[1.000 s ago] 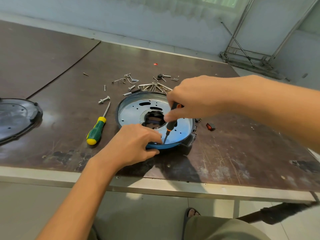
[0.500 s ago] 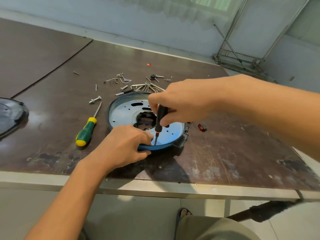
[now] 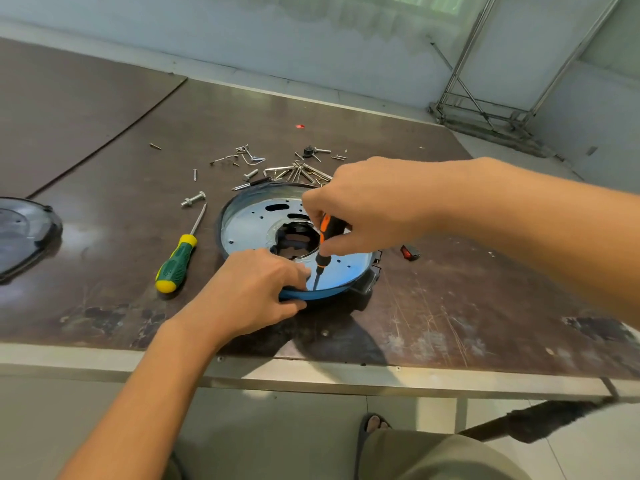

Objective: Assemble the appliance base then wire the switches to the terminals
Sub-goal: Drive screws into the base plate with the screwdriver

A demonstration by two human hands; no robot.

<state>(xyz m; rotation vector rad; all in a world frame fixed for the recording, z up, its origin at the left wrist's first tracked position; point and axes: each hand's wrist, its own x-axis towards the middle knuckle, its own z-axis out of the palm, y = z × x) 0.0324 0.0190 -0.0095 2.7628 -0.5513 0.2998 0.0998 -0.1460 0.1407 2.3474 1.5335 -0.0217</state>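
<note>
A: What does the right hand [image 3: 374, 206] hold?
B: A small orange-and-black screwdriver [image 3: 327, 237], pinched near its top, nearly upright, its tip on the near edge of the round metal base [image 3: 249, 230].
A: And the left hand [image 3: 249, 292]?
B: It grips the near rim of the base, curled round it just beside the tip.
A: What else lies on the brown table [image 3: 450, 306]?
B: A green-and-yellow screwdriver [image 3: 176, 261] left of the base, a bolt [image 3: 193, 199] by its blade, a scatter of screws and pins [image 3: 294, 171] behind the base, a red switch [image 3: 410, 252] to the right, and a dark round cover [image 3: 20, 233] at the far left edge.
</note>
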